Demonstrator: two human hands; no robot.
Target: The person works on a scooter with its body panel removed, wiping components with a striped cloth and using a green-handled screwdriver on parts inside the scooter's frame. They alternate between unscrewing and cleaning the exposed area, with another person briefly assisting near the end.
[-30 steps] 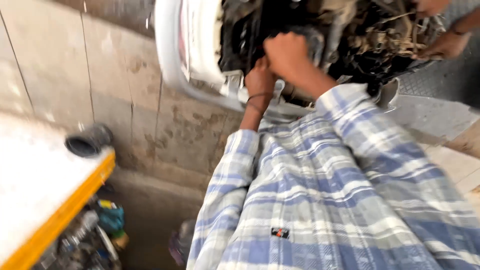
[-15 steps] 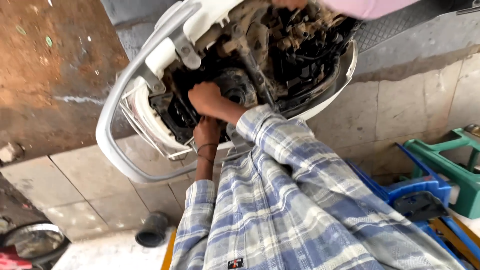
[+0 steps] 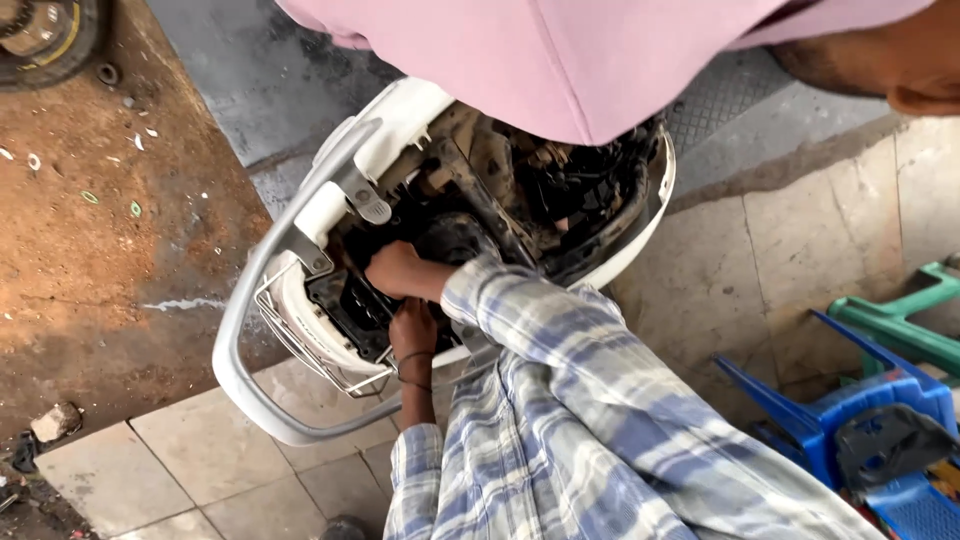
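Two hands work close together inside the opened white scooter body (image 3: pixel 400 120), both reaching into its dark engine bay (image 3: pixel 470 235). The right hand (image 3: pixel 395 270), coming out of a blue-and-white plaid sleeve (image 3: pixel 540 330), is curled over with its knuckles up and pressed against black parts near the middle of the bay; whatever it grips is hidden beneath it, so its hold cannot be told. The left hand (image 3: pixel 412 325) lies just below the right one, touching it or nearly so, its fingers buried among the black parts and out of sight; a dark band circles its wrist (image 3: pixel 412 362). A grey metal grab rail (image 3: pixel 250 330) loops around the scooter body's lower left edge, with a thin wire rack (image 3: pixel 300 345) just inside it. Above the scooter body another person in a pink shirt (image 3: pixel 560 50) leans over the bay. Left of the scooter body lies reddish dirt ground (image 3: pixel 110 240); below it, pale floor tiles (image 3: pixel 160 470). Well to its right stand a blue plastic stool (image 3: pixel 860 400) and a green one (image 3: pixel 900 320).
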